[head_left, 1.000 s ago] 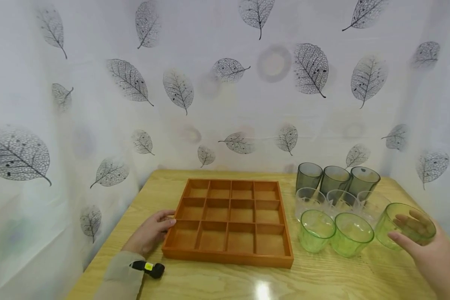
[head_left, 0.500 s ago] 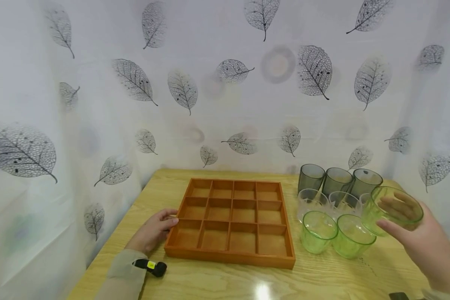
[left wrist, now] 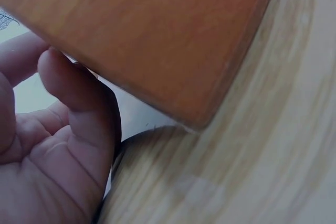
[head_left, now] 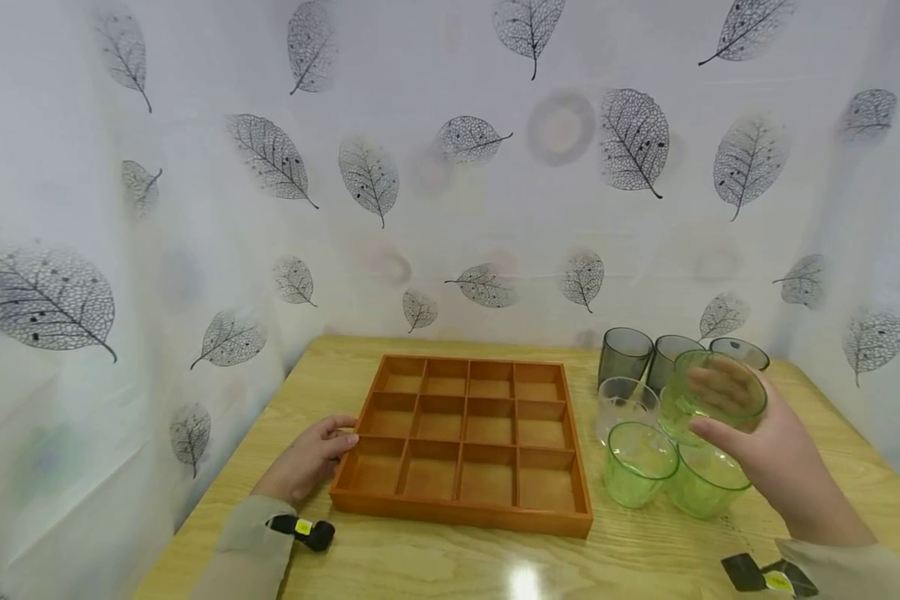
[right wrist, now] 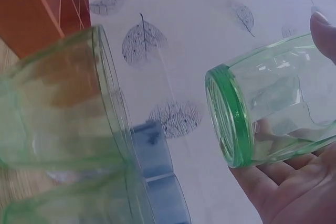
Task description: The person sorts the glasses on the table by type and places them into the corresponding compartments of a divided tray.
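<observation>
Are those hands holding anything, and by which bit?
The right hand holds a green glass around its side. The left hand touches the left side of the tray, but doesn't seem to grip it.

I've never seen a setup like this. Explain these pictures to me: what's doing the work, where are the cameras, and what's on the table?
There's no machine here, just a person's bare left hand and right hand. The wide picture comes from a head-worn camera; the two close-ups come from cameras on each wrist. On the table sit a brown divided tray, two green glasses, and, behind them, a clear glass and dark grey glasses. The right hand holds a third green glass off the table; the left touches the tray's left side.
</observation>
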`<move>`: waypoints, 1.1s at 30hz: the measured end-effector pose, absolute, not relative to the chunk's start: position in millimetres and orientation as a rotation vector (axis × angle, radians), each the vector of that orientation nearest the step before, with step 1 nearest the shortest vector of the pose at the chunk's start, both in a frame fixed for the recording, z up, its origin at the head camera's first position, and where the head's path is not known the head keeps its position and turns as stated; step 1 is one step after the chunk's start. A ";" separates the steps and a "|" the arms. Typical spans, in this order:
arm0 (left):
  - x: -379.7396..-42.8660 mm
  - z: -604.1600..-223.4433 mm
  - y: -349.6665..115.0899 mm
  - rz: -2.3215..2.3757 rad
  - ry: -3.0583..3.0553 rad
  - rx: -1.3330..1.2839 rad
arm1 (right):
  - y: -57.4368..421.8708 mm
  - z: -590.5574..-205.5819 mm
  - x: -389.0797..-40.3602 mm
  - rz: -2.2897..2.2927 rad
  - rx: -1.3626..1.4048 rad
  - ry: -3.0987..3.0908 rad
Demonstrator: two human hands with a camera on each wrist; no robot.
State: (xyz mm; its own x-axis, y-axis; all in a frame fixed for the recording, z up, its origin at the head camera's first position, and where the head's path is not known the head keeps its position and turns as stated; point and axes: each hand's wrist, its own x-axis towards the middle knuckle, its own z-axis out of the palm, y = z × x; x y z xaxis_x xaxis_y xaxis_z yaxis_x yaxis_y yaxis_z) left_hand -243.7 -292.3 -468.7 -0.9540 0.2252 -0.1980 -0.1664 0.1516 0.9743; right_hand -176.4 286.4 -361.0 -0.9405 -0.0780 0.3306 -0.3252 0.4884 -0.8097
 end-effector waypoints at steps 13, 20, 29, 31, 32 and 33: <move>-243.3 -472.1 -290.6 1.884 2.151 0.007 | 237.8 -356.2 -198.6 1.544 0.454 -2.511; -245.0 -473.9 -291.6 1.897 2.137 0.034 | 208.0 -357.1 -214.4 1.606 0.474 -2.519; -245.7 -475.9 -294.7 1.885 2.137 0.068 | 168.8 -361.2 -239.5 1.813 0.513 -2.463; -245.5 -475.5 -294.1 1.888 2.135 0.059 | 160.5 -362.1 -246.3 1.829 0.517 -2.454; -245.2 -475.1 -293.7 1.890 2.134 0.057 | 156.5 -362.6 -249.5 1.834 0.518 -2.451; -245.1 -474.8 -293.4 1.889 2.135 0.060 | 152.4 -362.9 -252.6 1.835 0.517 -2.451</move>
State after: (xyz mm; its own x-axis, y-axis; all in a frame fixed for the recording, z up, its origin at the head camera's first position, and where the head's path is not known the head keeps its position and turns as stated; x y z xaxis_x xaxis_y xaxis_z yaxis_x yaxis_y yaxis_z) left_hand -245.1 -293.4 -474.8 -0.9574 0.2203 -0.1868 -0.1585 0.1398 0.9774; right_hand -252.6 152.4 -362.9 -0.9439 -0.2412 0.2257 -0.2845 0.2464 -0.9265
